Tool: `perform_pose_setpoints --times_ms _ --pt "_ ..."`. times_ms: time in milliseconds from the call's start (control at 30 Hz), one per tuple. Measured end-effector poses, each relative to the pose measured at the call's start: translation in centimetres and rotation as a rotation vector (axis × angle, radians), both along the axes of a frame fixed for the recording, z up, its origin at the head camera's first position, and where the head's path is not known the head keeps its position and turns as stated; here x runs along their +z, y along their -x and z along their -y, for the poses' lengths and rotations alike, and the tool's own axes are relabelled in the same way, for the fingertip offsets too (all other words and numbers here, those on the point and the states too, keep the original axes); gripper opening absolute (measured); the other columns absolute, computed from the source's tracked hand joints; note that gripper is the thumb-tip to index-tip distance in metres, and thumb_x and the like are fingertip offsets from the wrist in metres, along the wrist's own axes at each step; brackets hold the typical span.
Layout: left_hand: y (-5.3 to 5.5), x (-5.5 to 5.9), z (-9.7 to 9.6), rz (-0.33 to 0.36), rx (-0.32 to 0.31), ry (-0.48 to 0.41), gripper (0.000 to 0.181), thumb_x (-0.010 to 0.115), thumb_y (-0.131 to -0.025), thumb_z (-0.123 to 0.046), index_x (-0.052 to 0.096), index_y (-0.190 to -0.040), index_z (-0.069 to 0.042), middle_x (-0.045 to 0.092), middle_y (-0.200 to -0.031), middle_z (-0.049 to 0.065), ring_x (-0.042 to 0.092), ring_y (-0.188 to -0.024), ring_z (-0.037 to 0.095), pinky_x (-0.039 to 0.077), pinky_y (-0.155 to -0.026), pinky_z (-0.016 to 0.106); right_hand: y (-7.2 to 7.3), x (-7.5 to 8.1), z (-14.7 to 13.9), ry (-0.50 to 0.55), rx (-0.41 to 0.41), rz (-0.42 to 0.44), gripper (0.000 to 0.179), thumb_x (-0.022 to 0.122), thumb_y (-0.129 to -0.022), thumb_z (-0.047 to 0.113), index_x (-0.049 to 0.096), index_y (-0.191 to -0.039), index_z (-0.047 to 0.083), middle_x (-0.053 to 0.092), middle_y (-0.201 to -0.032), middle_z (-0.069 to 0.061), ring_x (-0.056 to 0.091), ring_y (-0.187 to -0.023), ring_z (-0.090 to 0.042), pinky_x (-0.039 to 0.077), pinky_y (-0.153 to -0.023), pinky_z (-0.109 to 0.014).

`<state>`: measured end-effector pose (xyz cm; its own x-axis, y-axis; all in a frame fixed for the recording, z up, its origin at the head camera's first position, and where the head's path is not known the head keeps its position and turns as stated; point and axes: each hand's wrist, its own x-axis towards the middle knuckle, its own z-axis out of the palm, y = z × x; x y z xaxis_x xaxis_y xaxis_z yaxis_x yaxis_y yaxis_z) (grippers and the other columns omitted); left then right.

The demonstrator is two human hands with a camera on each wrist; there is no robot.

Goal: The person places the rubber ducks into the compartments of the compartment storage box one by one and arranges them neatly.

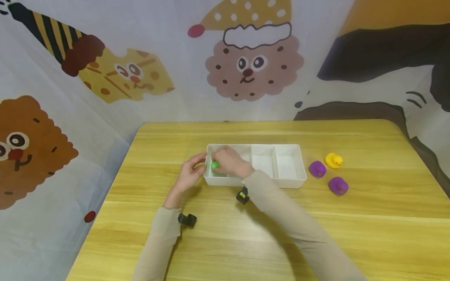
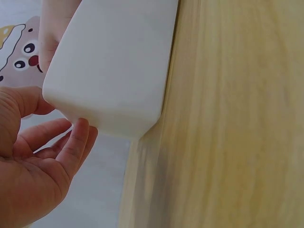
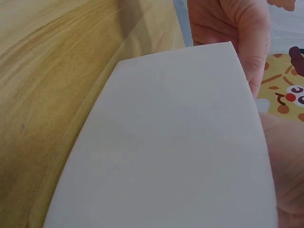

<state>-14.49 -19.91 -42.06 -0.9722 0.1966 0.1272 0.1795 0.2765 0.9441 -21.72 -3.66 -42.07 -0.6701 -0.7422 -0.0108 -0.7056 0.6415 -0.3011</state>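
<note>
A long white divided box lies across the wooden table. My left hand is at the left end of this box; in the left wrist view its thumb lies at the rim corner and its fingers touch the end wall. Inside the leftmost compartment, my right hand holds a small green toy, mostly covered by the fingers. The right wrist view shows the box's long front wall, which hides the right fingers and the toy.
Right of the box are a yellow rubber duck and two purple rubber ducks, one nearer the box and another closer to me. Behind the table hangs a cartoon-printed cloth.
</note>
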Motion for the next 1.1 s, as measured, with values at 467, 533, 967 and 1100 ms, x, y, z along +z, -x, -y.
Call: perform_pose_setpoints --times_ms 467,533,967,1100 --pt "0.0 0.1 -0.1 -0.004 -0.001 -0.017 0.043 0.048 -0.088 0.014 0.038 -0.130 0.020 0.037 -0.135 0.036 0.042 -0.120 0.050 0.045 -0.097 0.044 -0.2 1.0 0.5 -0.138 -0.039 0.037 0.021 0.073 -0.081 0.027 0.063 -0.086 0.009 0.055 -0.069 0.004 0.048 -0.066 -0.012 0.047 -0.073 -0.026" --pt "-0.1 0.1 -0.1 -0.003 -0.003 -0.012 0.043 0.048 -0.088 0.014 0.038 -0.130 0.020 0.037 -0.135 0.036 0.042 -0.120 0.050 0.045 -0.097 0.044 -0.2 1.0 0.5 -0.115 -0.046 0.062 0.022 0.072 -0.082 0.026 0.064 -0.090 0.008 0.060 -0.075 0.002 0.050 -0.068 -0.012 0.048 -0.071 -0.024" --pt "0.9 -2.4 0.7 -0.030 0.004 -0.019 0.043 0.049 -0.090 0.012 0.041 -0.132 0.014 0.039 -0.137 0.031 0.044 -0.120 0.046 0.047 -0.095 0.044 -0.6 2.4 -1.6 0.202 -0.073 0.175 0.039 0.066 -0.087 0.019 0.058 -0.121 0.002 0.061 -0.122 -0.010 0.056 -0.112 -0.024 0.045 -0.100 -0.034" --pt "1.1 -2.9 0.8 -0.043 0.008 -0.031 0.043 0.050 -0.089 0.012 0.042 -0.132 0.014 0.040 -0.136 0.031 0.045 -0.120 0.045 0.047 -0.095 0.042 -0.7 3.2 -2.4 0.275 -0.063 0.164 0.037 0.065 -0.088 0.018 0.058 -0.119 0.000 0.062 -0.119 -0.013 0.057 -0.108 -0.026 0.048 -0.096 -0.036"
